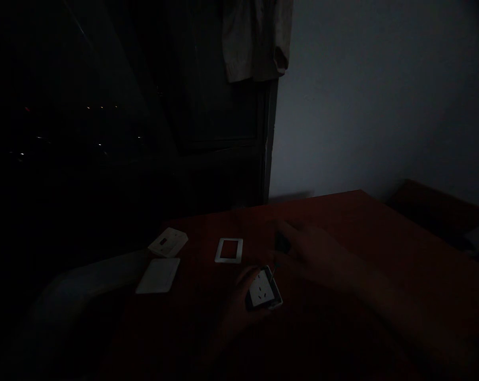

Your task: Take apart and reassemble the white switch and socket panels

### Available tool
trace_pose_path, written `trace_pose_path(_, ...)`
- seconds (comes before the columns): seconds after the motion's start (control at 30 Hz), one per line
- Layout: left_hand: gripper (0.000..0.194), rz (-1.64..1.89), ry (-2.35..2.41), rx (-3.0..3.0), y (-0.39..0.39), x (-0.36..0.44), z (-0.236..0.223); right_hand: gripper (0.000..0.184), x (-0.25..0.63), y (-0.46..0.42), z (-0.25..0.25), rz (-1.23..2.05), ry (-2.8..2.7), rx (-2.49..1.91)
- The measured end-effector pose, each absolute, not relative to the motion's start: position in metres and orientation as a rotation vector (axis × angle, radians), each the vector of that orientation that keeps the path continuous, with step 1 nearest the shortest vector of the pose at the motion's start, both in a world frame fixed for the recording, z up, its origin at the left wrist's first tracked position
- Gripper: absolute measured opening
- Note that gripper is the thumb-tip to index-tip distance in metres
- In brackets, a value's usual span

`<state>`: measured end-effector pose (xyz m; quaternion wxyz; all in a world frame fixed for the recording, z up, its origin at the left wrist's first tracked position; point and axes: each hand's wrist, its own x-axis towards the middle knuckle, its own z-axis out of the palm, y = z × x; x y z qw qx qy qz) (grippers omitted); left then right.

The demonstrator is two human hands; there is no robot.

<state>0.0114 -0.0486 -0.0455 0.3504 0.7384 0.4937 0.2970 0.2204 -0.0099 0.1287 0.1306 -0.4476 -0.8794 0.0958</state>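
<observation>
The scene is very dark. My left hand (pixel 239 301) grips a white wall socket module (pixel 263 288) just above a red table (pixel 362 233). My right hand (pixel 306 248) reaches forward over the table past the socket, its fingers near a small dark object (pixel 282 242) that I cannot make out. A thin metal tip, perhaps a screwdriver (pixel 273 271), shows beside the socket. On the table to the left lie a white frame (pixel 228 250), a white switch plate (pixel 168 242) and a blank white cover plate (pixel 158 275).
A dark door (pixel 223 106) stands behind the table with a pale garment (pixel 257 39) hanging on it. A grey wall (pixel 382 95) is at the right. A pale rounded shape (pixel 84 280) lies left of the table.
</observation>
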Motion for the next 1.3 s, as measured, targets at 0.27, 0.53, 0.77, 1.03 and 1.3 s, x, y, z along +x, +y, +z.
trace_pose_path(0.27,0.077,0.784,1.297,1.928,-0.0482,0.0124,-0.0469,0.033,0.2173,-0.0089,0.128,0.245,-2.571,-1.309)
trace_pose_path(0.53,0.08,0.773,1.294,1.939,-0.048,0.0108,-0.0503,0.028,0.2143,-0.0095,0.1275,0.009,-2.533,-1.473)
trace_pose_path(0.77,0.082,0.763,1.257,1.947,-0.0466,0.0098,-0.0519,0.05,0.2186,-0.0096,0.1287,0.373,-2.555,-1.189)
trace_pose_path(1.03,0.081,0.783,1.255,1.932,-0.0473,0.0119,-0.0465,0.028,0.2166,-0.0069,0.1256,0.051,-2.498,-1.49)
trace_pose_path(1.3,0.079,0.762,1.295,1.918,-0.0483,0.0113,-0.0455,0.048,0.2202,-0.0086,0.1237,0.251,-2.492,-1.308)
